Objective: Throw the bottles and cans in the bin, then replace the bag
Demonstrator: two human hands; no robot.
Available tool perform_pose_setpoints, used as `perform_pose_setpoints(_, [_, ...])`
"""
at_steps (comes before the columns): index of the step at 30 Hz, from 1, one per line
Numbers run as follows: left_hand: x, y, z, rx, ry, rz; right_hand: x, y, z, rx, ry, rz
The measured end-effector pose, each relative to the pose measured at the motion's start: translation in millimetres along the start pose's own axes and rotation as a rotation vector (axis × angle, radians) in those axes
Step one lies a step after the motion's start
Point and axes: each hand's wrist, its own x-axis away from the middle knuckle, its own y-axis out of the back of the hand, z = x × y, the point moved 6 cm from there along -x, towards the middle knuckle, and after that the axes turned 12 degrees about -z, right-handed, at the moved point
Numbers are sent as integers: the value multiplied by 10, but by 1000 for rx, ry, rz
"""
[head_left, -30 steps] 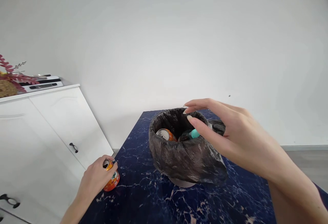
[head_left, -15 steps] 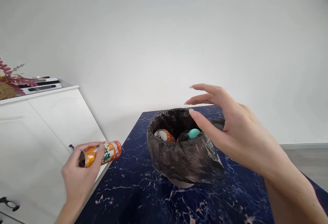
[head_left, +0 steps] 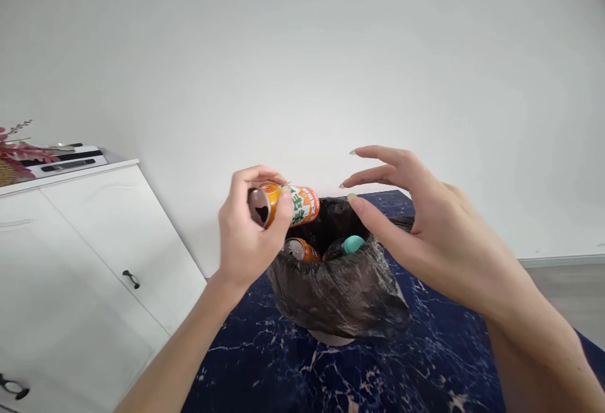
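Note:
My left hand [head_left: 250, 230] is wrapped round an orange drink can [head_left: 297, 206] with green and white lettering. The can is tilted on its side, its opened top facing me, above the left part of a bin lined with a black plastic bag [head_left: 340, 299]. Inside the bin lie another orange can [head_left: 307, 251] and an item with a turquoise cap [head_left: 353, 244]. To the right of the opening hovers my right hand [head_left: 425, 224], fingers apart and holding nothing.
The bin stands on a dark blue marble-patterned table [head_left: 265, 362] against a white wall [head_left: 302, 72]. At left is a white cabinet [head_left: 94, 261] with black handles; pink artificial flowers [head_left: 23, 151] and a flat black-and-white item [head_left: 70, 159] lie on top.
My left hand has carried the can rightward and up, from beside the cabinet to over the bin. My right hand has stayed almost in place.

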Motion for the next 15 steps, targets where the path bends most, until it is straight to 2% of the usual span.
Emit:
perform_pose_setpoints(2, [17,-201,36,26,27,55,-20,42,-34,15,-7,-20])
perform_pose_setpoints(4, [55,-368,81,26,69,165,-34,85,-57,40,-4,-44])
perform_pose_setpoints(7, [126,-469,143,-21,119,319,-44,113,-82,59,-1,-54])
perform_pose_setpoints(9, [156,-415,195,-35,147,331,-49,103,-100,48,-5,-51])
perform_pose_setpoints(11, [172,-294,284,-24,186,269,-54,74,-118,25,-6,-43])
perform_pose_setpoints(15, [266,-36,678,17,366,112,-72,-5,-167,11,3,-24])
